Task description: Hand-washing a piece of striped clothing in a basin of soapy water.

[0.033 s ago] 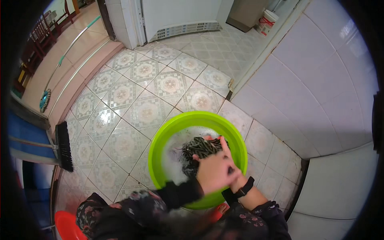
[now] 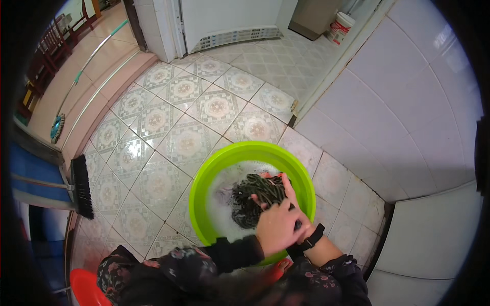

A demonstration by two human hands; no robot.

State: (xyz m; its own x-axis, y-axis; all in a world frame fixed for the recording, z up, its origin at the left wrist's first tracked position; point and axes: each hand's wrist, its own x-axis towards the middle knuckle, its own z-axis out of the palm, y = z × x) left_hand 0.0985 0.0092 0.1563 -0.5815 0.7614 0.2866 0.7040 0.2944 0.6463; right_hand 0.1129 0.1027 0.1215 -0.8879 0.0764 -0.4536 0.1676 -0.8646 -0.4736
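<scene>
A bright green plastic basin (image 2: 201,204) stands on the tiled floor with foamy water (image 2: 219,204) inside. Bunched up in it is a dark cloth (image 2: 255,196) with greenish-black stripes or folds, wet and partly in the suds. My right hand (image 2: 292,196), with a black band at its wrist, grips the cloth's right side; reddish fingertips show at its far edge. Crossing over it from the left, my left hand (image 2: 278,224) has its fingers curled on the cloth's near part. A bit of dark fabric shows between the two hands. The left fingertips are mostly hidden.
A black-bristled broom (image 2: 81,186) stands at the left, near a red plastic item (image 2: 88,288). Beyond the raised step lies a mop (image 2: 57,127) with a long handle. A tiled wall (image 2: 388,112) rises at the right, above a pale panel (image 2: 423,234). A white bucket (image 2: 341,28) stands far back.
My left hand has shifted slightly right and toward me over the right hand. The cloth's folds have shifted a little under my hands.
</scene>
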